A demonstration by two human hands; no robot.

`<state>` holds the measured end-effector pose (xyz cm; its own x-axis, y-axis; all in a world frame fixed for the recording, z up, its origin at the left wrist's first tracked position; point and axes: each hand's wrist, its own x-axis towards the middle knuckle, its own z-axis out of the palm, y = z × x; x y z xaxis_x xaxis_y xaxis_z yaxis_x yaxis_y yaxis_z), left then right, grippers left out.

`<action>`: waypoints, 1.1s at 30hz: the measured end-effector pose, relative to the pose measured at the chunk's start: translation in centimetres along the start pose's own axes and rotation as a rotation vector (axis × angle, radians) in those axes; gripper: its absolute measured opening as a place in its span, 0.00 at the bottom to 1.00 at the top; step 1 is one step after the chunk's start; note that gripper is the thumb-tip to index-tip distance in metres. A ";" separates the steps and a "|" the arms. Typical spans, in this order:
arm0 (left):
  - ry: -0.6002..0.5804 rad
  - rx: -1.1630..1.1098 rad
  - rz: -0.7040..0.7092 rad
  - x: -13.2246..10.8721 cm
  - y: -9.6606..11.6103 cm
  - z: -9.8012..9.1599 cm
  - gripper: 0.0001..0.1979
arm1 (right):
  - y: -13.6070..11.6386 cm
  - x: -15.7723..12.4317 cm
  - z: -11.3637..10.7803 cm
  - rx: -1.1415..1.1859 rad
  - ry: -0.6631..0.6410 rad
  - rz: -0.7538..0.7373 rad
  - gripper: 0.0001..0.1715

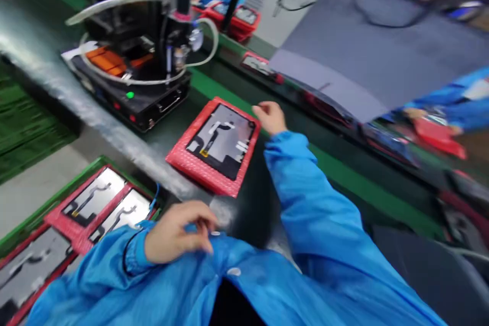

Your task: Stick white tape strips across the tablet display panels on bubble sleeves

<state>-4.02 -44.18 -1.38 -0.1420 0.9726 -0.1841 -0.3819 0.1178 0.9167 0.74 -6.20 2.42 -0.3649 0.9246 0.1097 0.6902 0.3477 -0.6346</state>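
A red, bubble-textured tray [206, 168] lies at an angle on the dark work surface, holding a flat grey-and-black device panel [225, 142]. By the tray's upper right corner is my right hand [270, 117], its fingers curled and the fingertips close together. Whether it touches the tray, or has anything small in it, I cannot make out. My left hand [178, 232] hovers in front of my blue coat, below the tray. Its fingers are loosely bent, with a gap between thumb and forefinger, and nothing shows in it.
A black machine [153, 97] with pale hoses stands left of the tray. A green crate [23, 226] at lower left contains more red trays [57, 219] with panels. Across the line, a co-worker's blue sleeve [439, 94] shows near a grey board [367, 35]. The picture is blurred.
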 end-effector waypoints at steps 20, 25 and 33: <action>0.417 -0.710 0.040 2.3 -3.9 -2.1 0.44 | -6.5 -5.0 3.3 0.005 -0.807 0.292 0.25; 0.463 -0.803 0.175 0.4 -4.3 -3.2 0.38 | -5.8 -10.2 3.2 0.211 -1.060 0.378 0.22; 0.726 -0.807 -0.016 -4.4 -5.0 -3.5 0.24 | -7.2 -16.8 1.3 0.370 -1.089 0.272 0.13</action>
<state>-4.68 -49.74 -6.41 -0.5368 0.5899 -0.6033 -0.8388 -0.2955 0.4573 1.06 -24.40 4.14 -0.6982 0.2785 -0.6596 0.6696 -0.0721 -0.7392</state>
